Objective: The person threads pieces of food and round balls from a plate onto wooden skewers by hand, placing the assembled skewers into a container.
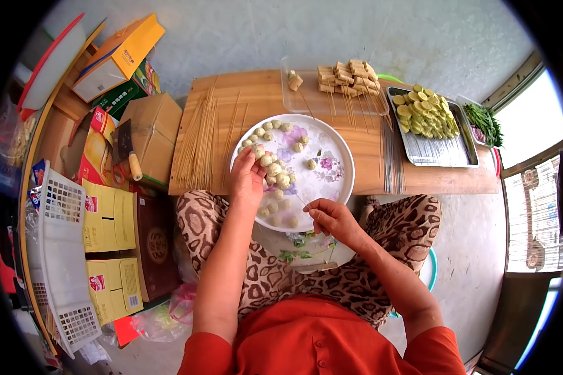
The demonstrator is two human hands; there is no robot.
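A white flower-patterned plate (350, 164) at the table's front edge carries many small, speckled greenish-white balls (311, 164). My left hand (247, 178) is over the plate's left side, fingers curled around a few larger-looking pale balls (274, 169) that line up toward the lower right. My right hand (333, 220), at the plate's lower right rim, pinches a thin skewer (301, 198) between thumb and forefinger. That skewer slants up and left toward the row of balls by my left fingers. More balls form a curve along the plate's upper left and lower left.
Loose bamboo skewers (196, 140) lie left on the wooden table (369, 175). Behind the plate, a clear tray (286, 87) holds skewered tan rolls (347, 78). To the right are thin metal skewers (391, 159) and a metal tray (447, 156) of green slices (425, 112). A cleaver (126, 144) rests by boxes at left.
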